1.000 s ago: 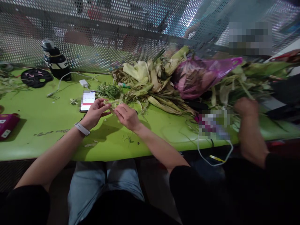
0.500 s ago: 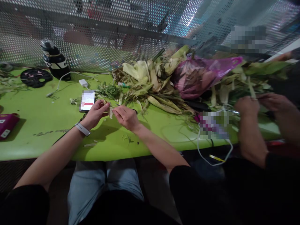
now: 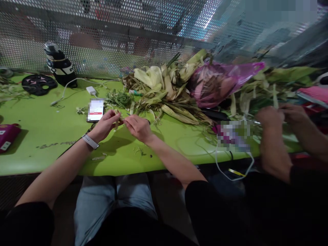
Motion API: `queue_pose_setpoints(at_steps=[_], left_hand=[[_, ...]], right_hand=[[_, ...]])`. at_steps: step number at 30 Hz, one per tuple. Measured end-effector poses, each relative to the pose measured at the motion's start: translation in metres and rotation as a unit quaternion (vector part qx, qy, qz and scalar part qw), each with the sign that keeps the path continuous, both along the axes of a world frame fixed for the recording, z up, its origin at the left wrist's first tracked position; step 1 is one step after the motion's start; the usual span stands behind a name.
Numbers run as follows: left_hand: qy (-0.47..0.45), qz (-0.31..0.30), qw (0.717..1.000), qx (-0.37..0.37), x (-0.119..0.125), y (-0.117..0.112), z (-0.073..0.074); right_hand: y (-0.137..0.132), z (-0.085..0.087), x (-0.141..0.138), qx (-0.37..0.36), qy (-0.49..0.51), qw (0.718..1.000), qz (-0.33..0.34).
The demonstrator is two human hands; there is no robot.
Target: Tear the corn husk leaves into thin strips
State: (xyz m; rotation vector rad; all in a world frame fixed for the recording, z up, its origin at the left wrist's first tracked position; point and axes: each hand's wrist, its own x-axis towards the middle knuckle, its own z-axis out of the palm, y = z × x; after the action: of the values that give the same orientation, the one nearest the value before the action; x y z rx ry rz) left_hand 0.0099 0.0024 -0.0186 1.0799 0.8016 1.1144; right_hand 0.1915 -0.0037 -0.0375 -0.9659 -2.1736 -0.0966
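Between the fingertips of my left hand (image 3: 107, 123) is a pale strip of corn husk (image 3: 116, 120), with one end hanging down. My right hand (image 3: 138, 127) is closed in a pinch right beside it, its fingertips at the strip's right side; the exact grip is partly hidden. Both hands are above the green tabletop (image 3: 123, 153), just in front of a phone (image 3: 95, 110) with a lit screen. Behind my hands lies a small heap of thin green shreds (image 3: 120, 98). A large pile of dry corn husks (image 3: 166, 83) spreads to the right.
A pink plastic bag (image 3: 214, 83) rests on the husks. A dark bottle (image 3: 61, 68), black palette-like disc (image 3: 39, 84), white adapter (image 3: 91, 90) and purple box (image 3: 9, 137) are at left. On the right, another person's hands (image 3: 271, 116) work near a white cord (image 3: 216, 160).
The husk strip has turned between my fingers and now hangs nearer my left hand. My hands have barely moved. The other person has leaned out of view, exposing pink cloth at right.
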Motion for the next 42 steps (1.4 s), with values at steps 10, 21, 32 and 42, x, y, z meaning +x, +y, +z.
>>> queue_pose_setpoints(at_steps=[10,21,32,42], left_hand=[[0.023,-0.038,0.999,0.019,0.0,-0.003,0.006],[-0.003,-0.118,0.993,0.027,-0.003,-0.004,0.006],[0.078,-0.106,0.986,0.101,-0.01,0.005,-0.001],[0.085,-0.095,0.991,-0.041,-0.014,0.008,0.003]], right_hand=[[0.002,-0.003,0.0,-0.069,0.114,0.991,-0.012],[0.008,0.007,0.003,-0.374,0.305,0.866,0.129],[0.004,0.015,0.002,-0.387,0.354,0.842,0.125],[0.008,0.008,0.004,-0.308,0.343,0.875,0.147]])
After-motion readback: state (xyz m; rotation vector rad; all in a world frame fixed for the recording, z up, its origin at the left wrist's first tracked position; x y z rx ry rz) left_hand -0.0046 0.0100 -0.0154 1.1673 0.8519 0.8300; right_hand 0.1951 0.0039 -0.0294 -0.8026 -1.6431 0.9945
